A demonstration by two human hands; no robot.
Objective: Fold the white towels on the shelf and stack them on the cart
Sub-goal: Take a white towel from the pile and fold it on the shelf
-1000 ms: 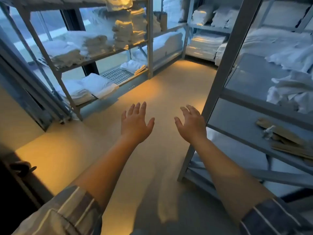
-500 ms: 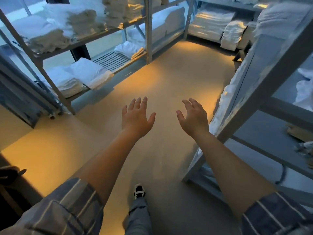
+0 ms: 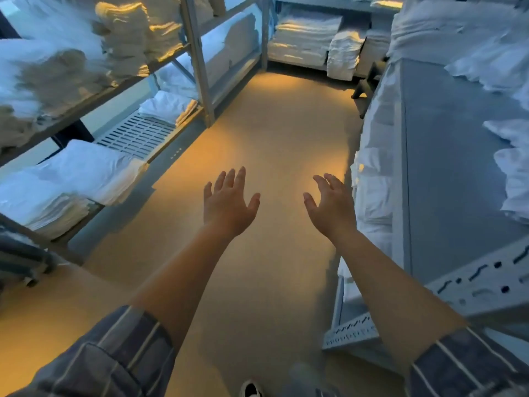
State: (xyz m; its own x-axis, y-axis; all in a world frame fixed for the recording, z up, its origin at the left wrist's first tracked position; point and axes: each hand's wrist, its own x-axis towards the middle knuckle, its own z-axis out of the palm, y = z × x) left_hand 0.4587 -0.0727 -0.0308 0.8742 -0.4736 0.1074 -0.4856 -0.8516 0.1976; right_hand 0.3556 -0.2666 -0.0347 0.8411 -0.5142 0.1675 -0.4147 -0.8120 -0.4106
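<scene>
Plainly risking a snag: left hand (image 3: 229,204) and right hand (image 3: 332,209) both spread, grasping nothing, passing near shelf post (image 3: 483,279); loose white towels (image 3: 515,179) possibly slipping off.

Loose white towels (image 3: 503,144) lie crumpled and unfolded along the right side of the grey shelf (image 3: 446,156) at right. More white linen (image 3: 375,179) hangs bunched along that shelf's outer edge, facing the aisle. No cart shows.
</scene>
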